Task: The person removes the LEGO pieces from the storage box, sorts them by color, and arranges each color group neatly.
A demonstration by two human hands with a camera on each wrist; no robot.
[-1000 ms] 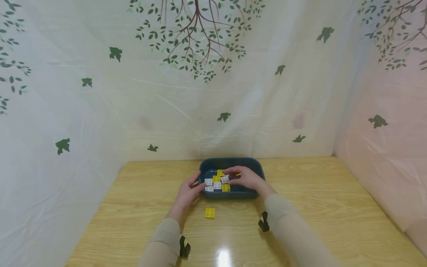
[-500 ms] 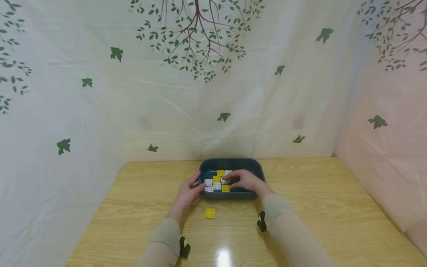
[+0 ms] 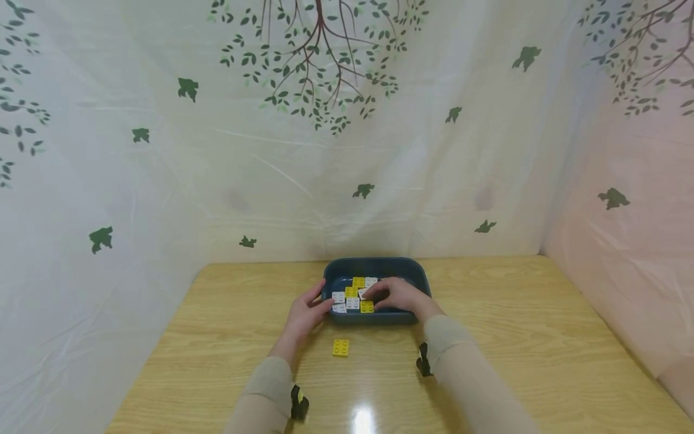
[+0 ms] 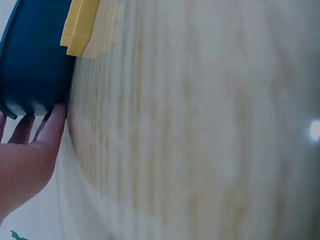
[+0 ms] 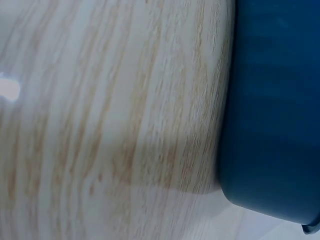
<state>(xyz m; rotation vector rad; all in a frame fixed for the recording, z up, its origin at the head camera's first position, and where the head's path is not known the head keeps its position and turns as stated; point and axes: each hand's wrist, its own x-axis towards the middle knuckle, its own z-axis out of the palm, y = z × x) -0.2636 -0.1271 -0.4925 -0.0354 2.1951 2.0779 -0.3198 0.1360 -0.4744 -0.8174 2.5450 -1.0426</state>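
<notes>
Smooth plastic tray point(image 5: 275, 110), moulded plastic bricks point(image 3: 340, 348), glossy wood-grain tabletop point(image 3: 520, 313), creased shiny sheeting point(image 3: 401, 205)

From behind and above the fingers point(image 3: 313, 292), the head view looks forward and down, farthest off, reaching the patterned cloth point(image 3: 325, 181) beyond them. Both wrist views, turned sideways, face the tray point(image 5: 272, 110) from close behind the fingers; head and left wrist share the yellow brick point(image 3: 340, 348), this side of the fingers
</notes>
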